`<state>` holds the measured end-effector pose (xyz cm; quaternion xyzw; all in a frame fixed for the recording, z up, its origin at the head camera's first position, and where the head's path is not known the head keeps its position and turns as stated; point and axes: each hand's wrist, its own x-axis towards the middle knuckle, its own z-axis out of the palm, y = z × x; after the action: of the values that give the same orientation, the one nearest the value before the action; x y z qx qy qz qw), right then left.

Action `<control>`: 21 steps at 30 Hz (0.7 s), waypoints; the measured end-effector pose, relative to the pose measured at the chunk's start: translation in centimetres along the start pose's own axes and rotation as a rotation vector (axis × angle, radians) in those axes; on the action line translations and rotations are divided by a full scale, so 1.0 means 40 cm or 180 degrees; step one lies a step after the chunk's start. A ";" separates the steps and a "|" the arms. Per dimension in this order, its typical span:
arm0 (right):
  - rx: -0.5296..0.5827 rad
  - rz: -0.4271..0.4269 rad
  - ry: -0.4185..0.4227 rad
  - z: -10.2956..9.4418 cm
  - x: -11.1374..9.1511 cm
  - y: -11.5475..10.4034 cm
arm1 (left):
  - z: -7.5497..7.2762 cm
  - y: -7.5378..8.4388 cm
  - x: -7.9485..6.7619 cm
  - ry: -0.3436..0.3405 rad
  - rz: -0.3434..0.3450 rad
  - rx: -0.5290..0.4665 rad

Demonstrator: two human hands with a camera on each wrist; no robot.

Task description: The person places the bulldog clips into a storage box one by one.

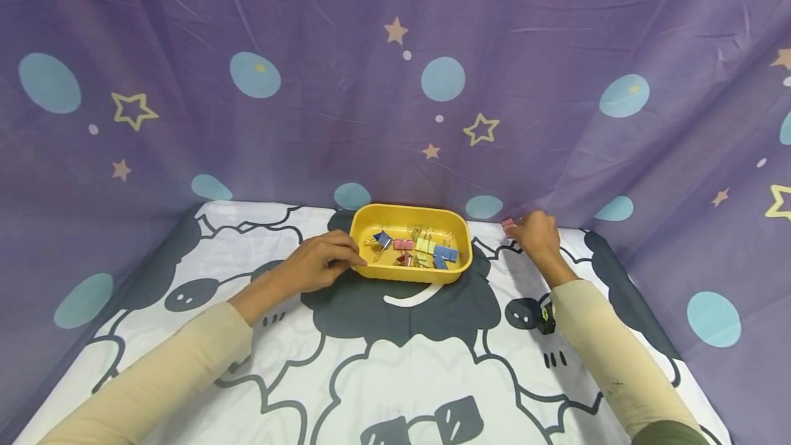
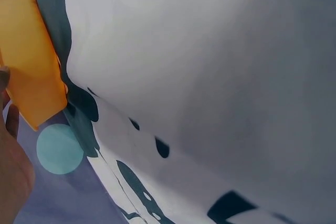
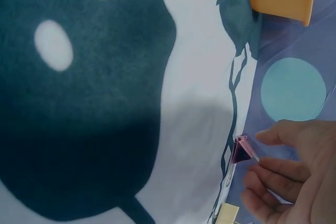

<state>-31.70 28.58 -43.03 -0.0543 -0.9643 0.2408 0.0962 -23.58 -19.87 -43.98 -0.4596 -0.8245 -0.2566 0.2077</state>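
Observation:
At the back of the cloth-covered surface stands a yellow tray (image 1: 410, 279). My left hand (image 1: 318, 263) holds its left rim, with fingertips at the tray wall (image 2: 31, 51) in the left wrist view. Inside lie several binder clips, among them a pink one (image 1: 404, 244), a pale yellow one (image 1: 425, 245) and a blue one (image 1: 446, 253). To the right of the tray, my right hand (image 1: 536, 233) is at another pink binder clip (image 3: 242, 149). One fingertip meets its metal handle, while the thumb is slightly apart from it.
Another pale yellow clip (image 3: 227, 213) lies near the cloth's back edge, below the pink one in the right wrist view. A purple curtain (image 1: 346, 88) with stars hangs behind. White cloth (image 1: 414, 376) with dark sheep drawings covers the surface.

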 end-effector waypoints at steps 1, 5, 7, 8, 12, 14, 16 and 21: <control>-0.0025 0.0031 -0.0010 0.002 0.002 0.003 | 0.000 0.000 0.000 -0.0004 -0.0008 0.0005; -0.0117 0.0173 -0.0133 0.008 0.008 0.007 | 0.000 0.002 0.001 -0.0012 -0.0039 0.0002; -0.0153 0.0248 -0.0194 0.010 0.008 0.004 | 0.000 0.002 0.000 -0.0006 -0.0040 -0.0006; -0.0174 0.0272 -0.0223 0.010 0.008 0.002 | 0.001 0.002 0.000 -0.0003 -0.0038 -0.0011; -0.0242 0.0307 -0.0273 0.015 0.009 -0.004 | 0.003 0.001 -0.001 0.0017 -0.0025 -0.0022; -0.0276 0.0298 -0.0276 0.019 0.009 -0.006 | 0.004 0.001 -0.002 0.0028 -0.0016 -0.0026; -0.0301 0.0278 -0.0278 0.022 0.010 -0.006 | 0.005 0.000 -0.002 0.0041 -0.0001 -0.0025; -0.0365 0.0225 -0.0264 0.026 0.011 -0.007 | 0.005 -0.001 -0.001 0.0065 0.0017 -0.0022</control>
<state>-32.38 27.94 -43.71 -0.0837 -0.9771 0.1906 0.0443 -23.61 -19.77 -44.15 -0.4599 -0.8202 -0.2635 0.2151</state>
